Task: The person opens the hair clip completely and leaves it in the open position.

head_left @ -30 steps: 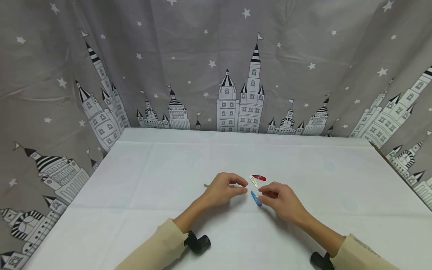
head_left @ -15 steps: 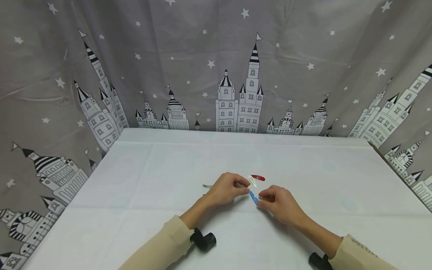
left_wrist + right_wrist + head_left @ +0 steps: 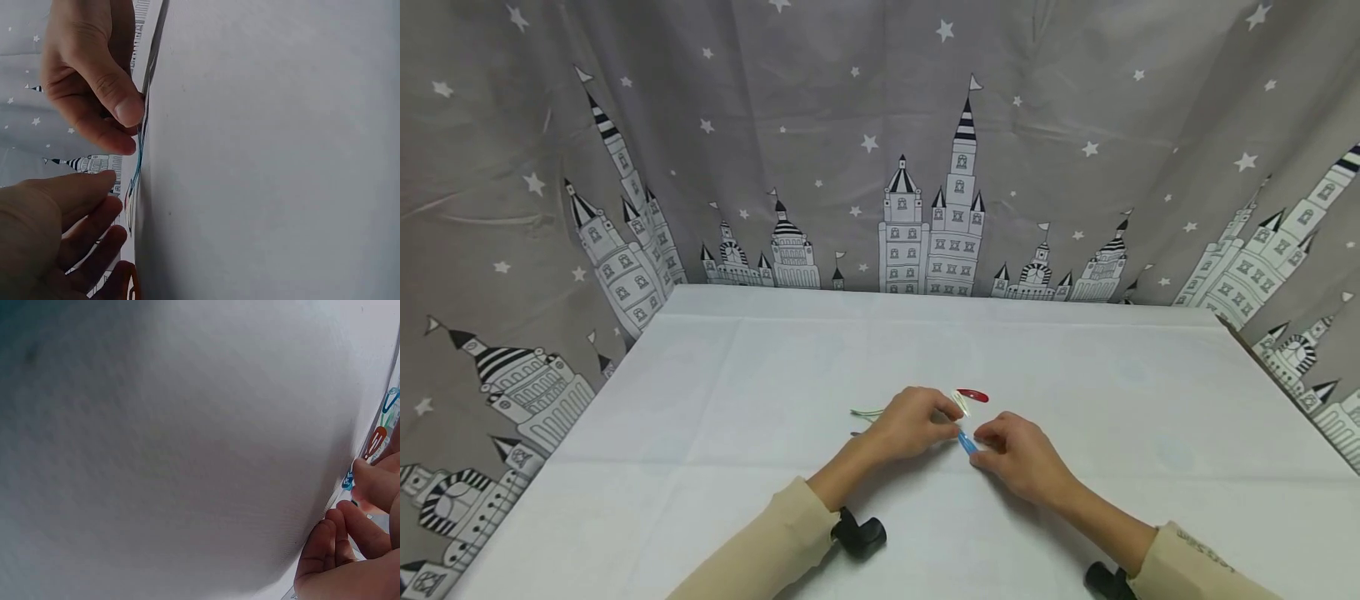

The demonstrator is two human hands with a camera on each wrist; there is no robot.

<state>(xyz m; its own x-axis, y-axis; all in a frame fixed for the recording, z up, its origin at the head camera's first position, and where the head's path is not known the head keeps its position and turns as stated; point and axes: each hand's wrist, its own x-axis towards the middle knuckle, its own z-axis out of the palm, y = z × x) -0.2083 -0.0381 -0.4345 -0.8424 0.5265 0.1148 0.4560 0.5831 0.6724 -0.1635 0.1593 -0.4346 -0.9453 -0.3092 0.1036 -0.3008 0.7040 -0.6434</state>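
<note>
A small blue snap hair clip (image 3: 967, 442) lies between the two hands on the white tabletop. My right hand (image 3: 1024, 457) pinches its near end with thumb and fingertips; in the left wrist view the clip (image 3: 139, 159) runs out from those fingertips. Bent but loose, the fingers of my left hand (image 3: 917, 425) are spread, with the thumb tip at the clip's far end; whether it touches is hard to tell. Just beyond lie a cream hair clip (image 3: 962, 404) and a red hair clip (image 3: 973, 396). Green clips (image 3: 867, 413) show behind the left hand, partly hidden.
A dark clip end (image 3: 855, 433) peeks out left of the left wrist. White cloth covers the table (image 3: 760, 375). A grey curtain (image 3: 820, 125) printed with castles and stars hangs behind it. Black wrist cameras (image 3: 860, 537) sit at both cuffs.
My left hand has shifted slightly right, bringing its thumb up to the blue clip and uncovering more of the green clips. The right hand has closed in on the blue clip's near end.
</note>
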